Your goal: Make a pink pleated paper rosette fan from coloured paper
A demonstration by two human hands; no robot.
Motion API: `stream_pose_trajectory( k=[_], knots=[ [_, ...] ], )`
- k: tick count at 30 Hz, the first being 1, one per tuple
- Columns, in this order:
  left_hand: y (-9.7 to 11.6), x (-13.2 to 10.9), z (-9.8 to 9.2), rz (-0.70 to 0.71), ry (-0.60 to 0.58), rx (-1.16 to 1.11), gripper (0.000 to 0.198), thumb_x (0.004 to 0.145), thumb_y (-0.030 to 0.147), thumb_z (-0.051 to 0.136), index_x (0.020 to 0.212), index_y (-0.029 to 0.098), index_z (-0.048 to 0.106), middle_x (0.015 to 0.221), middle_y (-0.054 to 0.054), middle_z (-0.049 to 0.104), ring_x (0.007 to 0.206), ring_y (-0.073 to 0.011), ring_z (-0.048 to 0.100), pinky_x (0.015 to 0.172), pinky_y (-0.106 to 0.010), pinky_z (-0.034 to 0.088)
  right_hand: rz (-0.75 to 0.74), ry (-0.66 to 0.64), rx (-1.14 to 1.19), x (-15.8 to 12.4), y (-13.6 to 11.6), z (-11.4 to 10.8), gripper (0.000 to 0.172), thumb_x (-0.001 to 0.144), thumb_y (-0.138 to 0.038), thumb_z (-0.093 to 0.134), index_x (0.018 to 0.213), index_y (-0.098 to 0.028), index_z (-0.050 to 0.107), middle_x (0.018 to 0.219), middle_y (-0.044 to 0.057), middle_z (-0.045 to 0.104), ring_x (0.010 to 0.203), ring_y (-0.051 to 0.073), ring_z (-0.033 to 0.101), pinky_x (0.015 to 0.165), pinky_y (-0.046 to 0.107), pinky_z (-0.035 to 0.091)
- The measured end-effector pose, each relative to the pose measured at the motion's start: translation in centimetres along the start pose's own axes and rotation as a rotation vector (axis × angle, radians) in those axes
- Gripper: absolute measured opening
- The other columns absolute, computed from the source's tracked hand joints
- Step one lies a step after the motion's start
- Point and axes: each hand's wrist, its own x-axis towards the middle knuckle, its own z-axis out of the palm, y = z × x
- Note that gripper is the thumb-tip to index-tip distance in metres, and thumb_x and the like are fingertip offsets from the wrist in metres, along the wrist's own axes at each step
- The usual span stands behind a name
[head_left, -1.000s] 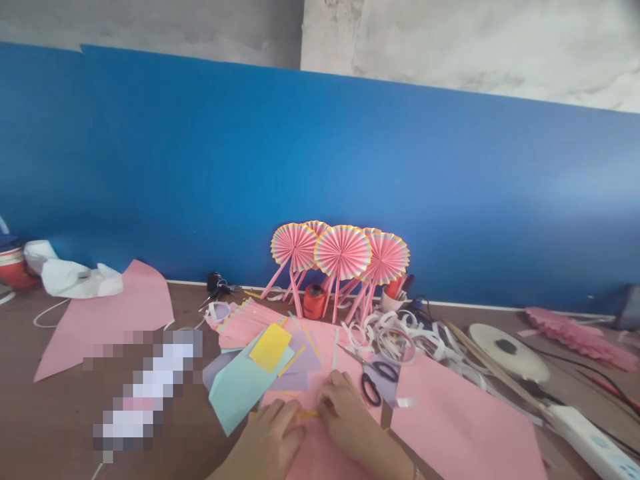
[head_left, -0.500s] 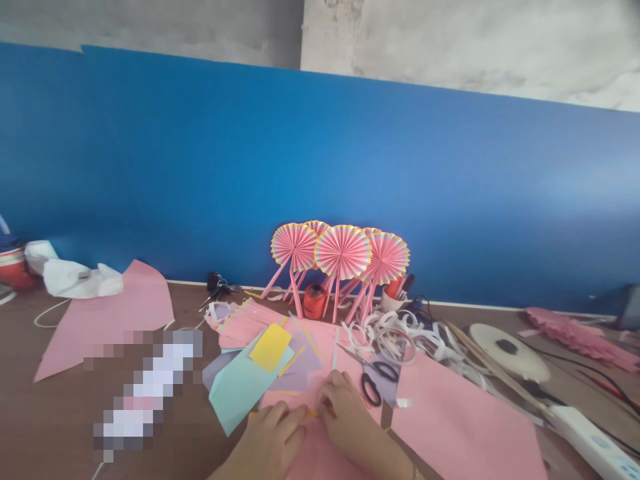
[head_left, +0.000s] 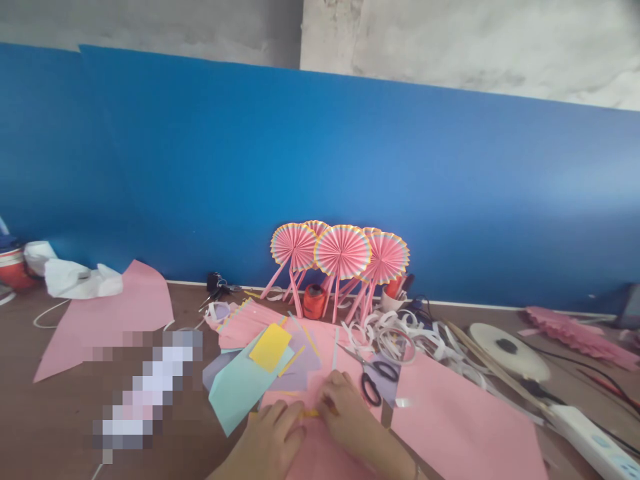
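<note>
fingers [head_left: 288,418], a yellow strip [head_left: 311,413] between them

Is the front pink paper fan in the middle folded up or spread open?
Spread open: the pink paper fan shows pleats radiating all round into a disc.

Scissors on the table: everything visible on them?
Black-handled scissors, with two looped, plastic-looking handles and slim, silvery, metal-looking blades. They lie flat among the papers, tips pointing away from the person and to the left, over pink paper; the handle end lies partly over purple paper. The loops are spread apart; how far the blades open is too small to tell. The right hand is close beside the nearer loop, with no visible grip on it.
</note>
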Motion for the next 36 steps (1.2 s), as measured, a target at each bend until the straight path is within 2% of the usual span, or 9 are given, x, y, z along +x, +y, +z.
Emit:
stream_pose_trajectory(
  k=[10,17,23,31,36],
  knots=[
    [0.1,0.0,-0.4,0.011,-0.075,0.009,0.016,0.088,0.028,0.055,0.102,0.022,0.06,0.124,-0.001,0.061,0.088,-0.02,0.055,0.056,-0.029,0.037,0.034,-0.005,-0.048,-0.2,-0.9,-0.4,0.02,0.074,-0.002,0.047,0.064,-0.018,0.053,0.081,0.004,0.055,0.083,0.019,0.05,0.071,0.029,0.035],
    [-0.3,0.2,0.4,0.074,-0.141,0.023,0.021,0.09,0.031,0.05,0.105,0.021,0.06,0.126,-0.003,0.061,0.085,-0.0189,0.051,0.052,-0.029,0.032,0.041,-0.016,-0.078,-0.2,-0.9,-0.3,0.02,0.076,-0.002,0.046,0.066,-0.017,0.055,0.083,0.005,0.056,0.085,0.02,0.05,0.072,0.029,0.035],
    [-0.2,0.3,0.3,0.08,-0.083,0.074,0.021,0.089,0.029,0.051,0.105,0.022,0.062,0.121,0.0,0.064,0.083,-0.0189,0.052,0.051,-0.031,0.031,0.03,-0.011,-0.143,-0.5,-0.7,-0.5,0.018,0.076,-0.004,0.046,0.067,-0.017,0.054,0.086,0.006,0.056,0.085,0.021,0.05,0.074,0.031,0.035],
    [0.0,0.3,-0.2,0.085,-0.106,0.104,0.021,0.088,0.028,0.052,0.106,0.022,0.062,0.12,-0.002,0.064,0.085,-0.0194,0.052,0.055,-0.03,0.033,0.068,-0.016,-0.194,-0.8,0.8,-1.5,0.013,0.076,-0.009,0.048,0.068,-0.017,0.055,0.086,0.006,0.057,0.086,0.022,0.051,0.077,0.033,0.034],
    [0.0,0.3,-0.3,0.091,-0.091,0.113,0.019,0.089,0.029,0.053,0.105,0.023,0.061,0.12,-0.001,0.064,0.084,-0.0188,0.052,0.054,-0.03,0.033,0.128,-0.035,-0.182,-1.0,0.6,-2.5,0.015,0.078,-0.01,0.047,0.068,-0.018,0.055,0.085,0.006,0.058,0.086,0.021,0.052,0.073,0.031,0.035]
  ],
)
